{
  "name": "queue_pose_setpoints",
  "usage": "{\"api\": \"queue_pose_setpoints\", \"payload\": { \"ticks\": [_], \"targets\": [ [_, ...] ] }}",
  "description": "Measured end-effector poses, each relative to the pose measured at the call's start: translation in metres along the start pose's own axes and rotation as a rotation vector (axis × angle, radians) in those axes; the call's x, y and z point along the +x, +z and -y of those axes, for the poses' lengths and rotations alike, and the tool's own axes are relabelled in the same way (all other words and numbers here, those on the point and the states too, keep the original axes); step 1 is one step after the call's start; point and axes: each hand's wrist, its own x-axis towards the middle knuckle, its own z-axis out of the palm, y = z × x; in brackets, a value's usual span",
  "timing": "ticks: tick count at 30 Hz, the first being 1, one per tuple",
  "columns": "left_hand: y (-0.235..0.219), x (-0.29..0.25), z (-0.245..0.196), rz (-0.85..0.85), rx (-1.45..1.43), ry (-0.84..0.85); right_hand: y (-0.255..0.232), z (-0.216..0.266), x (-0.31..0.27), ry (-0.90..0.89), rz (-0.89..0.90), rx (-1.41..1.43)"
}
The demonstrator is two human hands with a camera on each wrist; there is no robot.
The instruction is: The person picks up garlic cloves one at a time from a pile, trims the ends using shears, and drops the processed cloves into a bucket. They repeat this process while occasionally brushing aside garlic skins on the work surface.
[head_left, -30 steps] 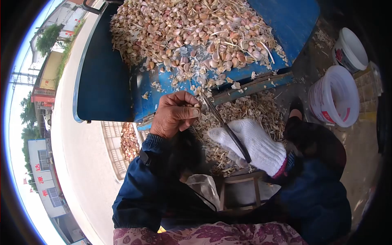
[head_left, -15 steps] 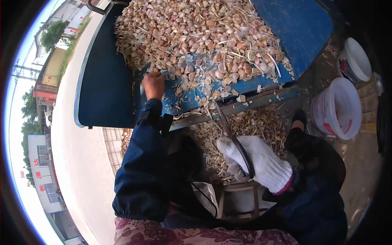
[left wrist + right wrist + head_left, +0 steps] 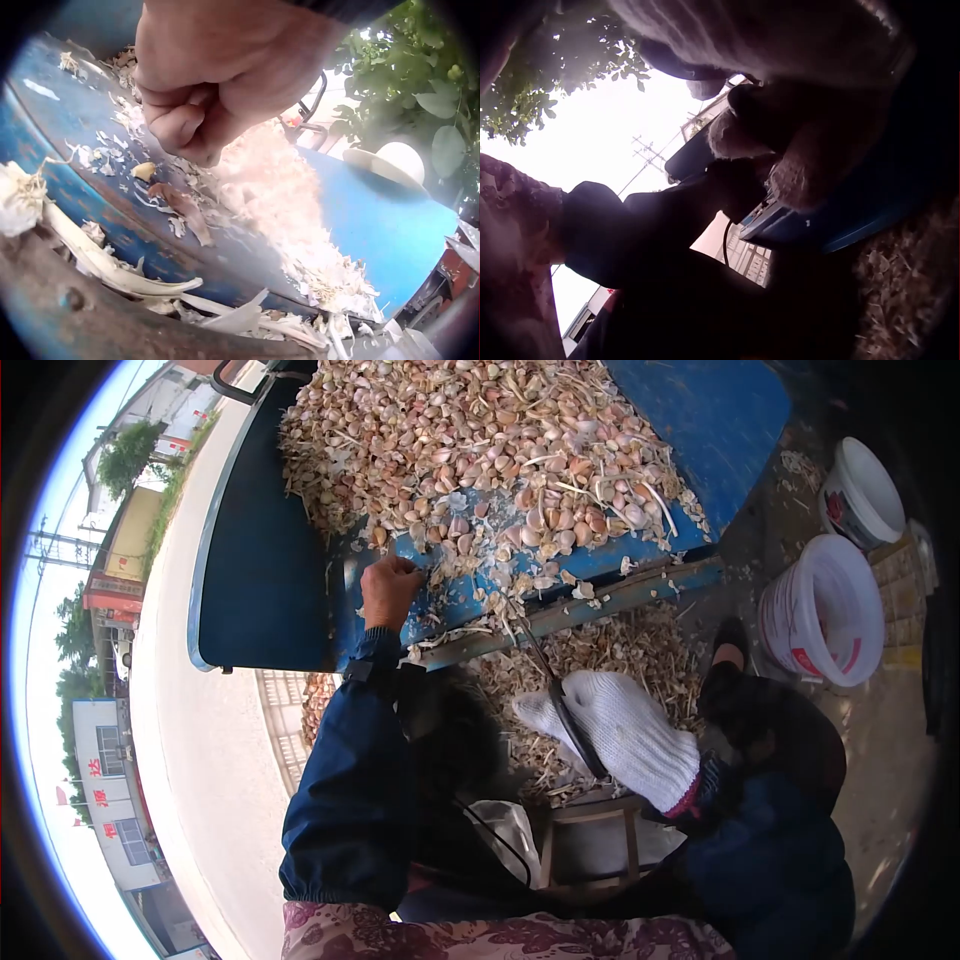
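Observation:
My bare left hand (image 3: 392, 592) is low over the blue metal tray (image 3: 262, 575), at its near left part. In the left wrist view its fingers (image 3: 178, 124) are curled in, and nothing shows between them. Close beyond the fingertips is the edge of a heap of garlic cloves (image 3: 470, 450). My right hand (image 3: 635, 735), in a white knitted glove, grips a long, dark, curved metal tool (image 3: 568, 720). The tool's narrow end reaches up to the tray's front edge, among loose skins. The right wrist view is dark, with gloved fingers (image 3: 802, 176) curled.
Under the tray lies a pile of dry stalks and skins (image 3: 640, 650). Two white buckets (image 3: 775, 615) stand to the right. A crate (image 3: 285, 725) with cloves sits at the left, below the tray. A small wooden-framed stool (image 3: 632, 840) is near my legs.
My left hand has gone from beside the tool's tip out to the tray's left part, then slightly back toward me. My right hand keeps hold of the tool, nearly in place.

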Motion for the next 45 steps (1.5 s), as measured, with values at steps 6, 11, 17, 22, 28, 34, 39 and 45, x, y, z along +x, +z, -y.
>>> {"api": "queue_pose_setpoints", "payload": {
  "ticks": [6, 11, 17, 22, 28, 34, 39, 45],
  "targets": [
    [-0.035, -0.070, -0.076, 0.372, -0.807, -0.269, 0.001, 0.015, -0.007, -0.180, -0.255, -0.437],
    [-0.042, -0.096, -0.101, 0.502, -0.886, -0.177, 0.000, 0.014, -0.007, -0.293, -0.342, -0.575],
    [-0.038, -0.101, -0.104, 0.494, -0.920, -0.133, -0.005, 0.012, -0.013, -0.369, -0.418, -0.715],
    [-0.036, -0.103, -0.112, 0.465, -0.869, -0.159, -0.009, 0.010, -0.015, -0.313, -0.386, -0.739],
    [-0.042, -0.113, -0.115, 0.502, -0.847, -0.175, -0.007, 0.003, -0.011, -0.368, -0.260, -0.433],
    [-0.081, -0.136, -0.066, 0.143, -0.640, -0.226, -0.017, 0.013, -0.008, 0.071, 0.019, 0.301],
    [-0.144, -0.138, 0.132, -0.242, 0.476, -0.293, -0.026, 0.012, -0.007, 0.001, -0.043, 0.205],
    [-0.090, -0.099, 0.061, -0.260, 0.090, -0.185, -0.022, 0.008, -0.004, 0.006, -0.124, 0.110]
  ]
}}
